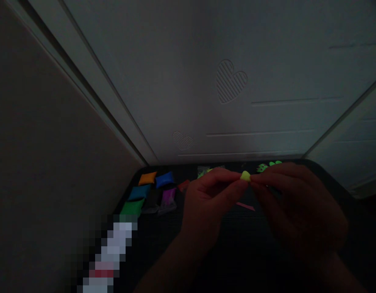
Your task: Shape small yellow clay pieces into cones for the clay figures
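A small lump of yellow modelling clay (245,176) is held up over the dark table, between the fingertips of both hands. My left hand (209,203) pinches its left side with thumb and forefinger. From the right, my right hand (300,207) meets the lump with closed fingertips. Below and between the hands a thin pink strip (245,206) lies on the table. Behind my left hand, an orange-red packet (183,185) and a clear bag with green and yellow bits (203,171) are partly hidden.
Clay packets lie at the table's left: orange (148,178), blue (165,179), teal (139,192), green (132,207), black (153,199) and purple (168,196). Bright green pieces (262,167) sit at the back right. A white panel (200,101) with heart patterns stands behind the table. The lower left is pixelated.
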